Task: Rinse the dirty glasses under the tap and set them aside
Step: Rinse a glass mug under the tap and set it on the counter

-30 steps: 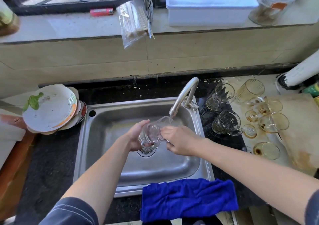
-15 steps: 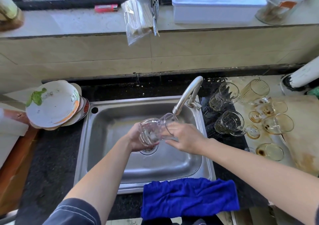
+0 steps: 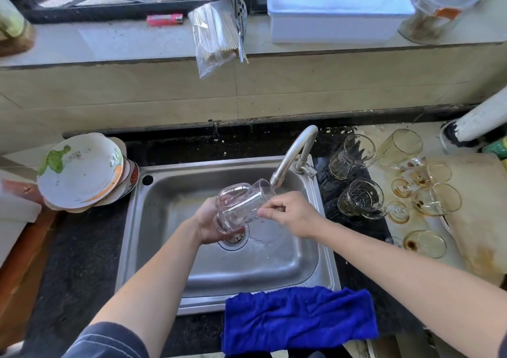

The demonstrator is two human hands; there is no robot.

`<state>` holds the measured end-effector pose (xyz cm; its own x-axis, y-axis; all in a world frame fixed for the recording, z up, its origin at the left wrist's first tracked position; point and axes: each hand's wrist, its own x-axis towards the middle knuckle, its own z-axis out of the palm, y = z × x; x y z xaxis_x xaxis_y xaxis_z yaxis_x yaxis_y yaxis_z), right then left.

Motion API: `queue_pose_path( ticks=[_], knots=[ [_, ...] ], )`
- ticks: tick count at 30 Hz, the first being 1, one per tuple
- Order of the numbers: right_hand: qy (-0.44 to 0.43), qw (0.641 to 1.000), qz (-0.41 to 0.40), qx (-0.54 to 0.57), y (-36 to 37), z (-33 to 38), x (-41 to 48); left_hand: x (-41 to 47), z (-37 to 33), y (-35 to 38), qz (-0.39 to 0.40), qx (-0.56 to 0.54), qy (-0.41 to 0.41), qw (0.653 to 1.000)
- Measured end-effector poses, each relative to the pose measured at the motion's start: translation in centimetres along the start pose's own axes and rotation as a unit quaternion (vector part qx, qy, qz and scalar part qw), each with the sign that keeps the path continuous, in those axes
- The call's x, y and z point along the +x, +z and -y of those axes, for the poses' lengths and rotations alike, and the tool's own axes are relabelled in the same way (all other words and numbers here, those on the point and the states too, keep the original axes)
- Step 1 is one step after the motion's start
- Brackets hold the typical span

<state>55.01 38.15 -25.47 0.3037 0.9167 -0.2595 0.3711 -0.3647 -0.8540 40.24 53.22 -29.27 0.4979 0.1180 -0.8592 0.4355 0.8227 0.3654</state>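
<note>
The glass point(image 3: 241, 206) is over the sink point(image 3: 164, 248), between both hands. The left hand point(image 3: 208, 226) grips its base; the right hand point(image 3: 293, 215) pinches its lower wall near the mouth. It lies tilted, its long axis diagonal, mouth up-right at the tap point(image 3: 290, 154) spout.

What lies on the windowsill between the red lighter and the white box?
A clear plastic bag of thin sticks, with a metal utensil against it, lies between the red lighter and the white box; the head view shows this.
</note>
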Motion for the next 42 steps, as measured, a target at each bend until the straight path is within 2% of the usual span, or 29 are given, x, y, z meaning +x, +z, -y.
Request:
queue_pose_path(
  ticks=[3, 6, 9, 11, 13, 15, 17, 19, 24, 27, 31, 35, 36, 38, 40, 42],
  knots=[
    [0.028, 0.996, -0.042, 0.067, -0.4, -0.2, 0.4, -0.2, 0.4, 0.3, -0.013, 0.002, 0.027, 1.000],
    [0.071, 0.988, -0.057, 0.122, -0.6, 0.4, 1.0, -0.6, -0.2, 1.7, -0.039, 0.058, 0.109, 0.992],
    [0.104, 0.979, -0.074, 0.157, -0.8, -0.1, 1.5, -1.1, -0.1, 3.1, -0.118, 0.226, 0.198, 0.946],
    [0.127, 0.969, -0.117, 0.175, -0.7, -0.4, 1.8, -0.7, 0.6, 3.5, -0.149, 0.267, 0.255, 0.917],
    [0.138, 0.957, -0.193, 0.169, -0.4, -0.6, 2.0, -0.2, 1.0, 4.2, -0.183, 0.301, 0.289, 0.890],
    [0.161, 0.941, -0.226, 0.194, -0.1, -0.4, 2.1, -0.1, 1.3, 5.2, -0.189, 0.268, 0.297, 0.897],
    [0.196, 0.927, -0.220, 0.232, 0.2, -0.5, 2.0, 0.2, 1.7, 6.2, -0.172, 0.226, 0.289, 0.914],
    [0.209, 0.926, -0.215, 0.231, 0.0, -0.8, 1.4, 0.4, 2.0, 6.9, -0.152, 0.231, 0.285, 0.918],
    [0.200, 0.943, -0.213, 0.160, -1.9, -1.2, -0.1, 0.8, 1.6, 9.0, -0.117, 0.278, 0.306, 0.903],
    [0.211, 0.944, -0.200, 0.153, -3.7, -1.2, -0.1, 0.6, 1.0, 10.3, -0.116, 0.327, 0.323, 0.881],
    [0.221, 0.941, -0.172, 0.187, -4.4, -1.6, -0.3, 0.4, -0.2, 11.4, -0.155, 0.385, 0.322, 0.851],
    [0.237, 0.917, -0.209, 0.244, -3.5, -1.5, 0.8, 0.1, -0.7, 11.1, -0.150, 0.339, 0.262, 0.891],
    [0.238, 0.917, -0.201, 0.250, -3.1, -1.2, 1.0, -0.1, -0.6, 10.9, -0.168, 0.330, 0.263, 0.891],
    [0.232, 0.937, -0.159, 0.205, -1.5, -0.2, 0.7, -0.4, -0.7, 10.1, -0.219, 0.314, 0.268, 0.884],
    [0.219, 0.966, -0.091, 0.102, 0.4, 0.9, -0.5, -0.9, -0.9, 9.1, -0.273, 0.316, 0.265, 0.870],
    [0.205, 0.976, -0.041, 0.059, 1.5, 0.8, -0.8, -1.4, -0.8, 8.5, -0.292, 0.345, 0.263, 0.852]
  ],
)
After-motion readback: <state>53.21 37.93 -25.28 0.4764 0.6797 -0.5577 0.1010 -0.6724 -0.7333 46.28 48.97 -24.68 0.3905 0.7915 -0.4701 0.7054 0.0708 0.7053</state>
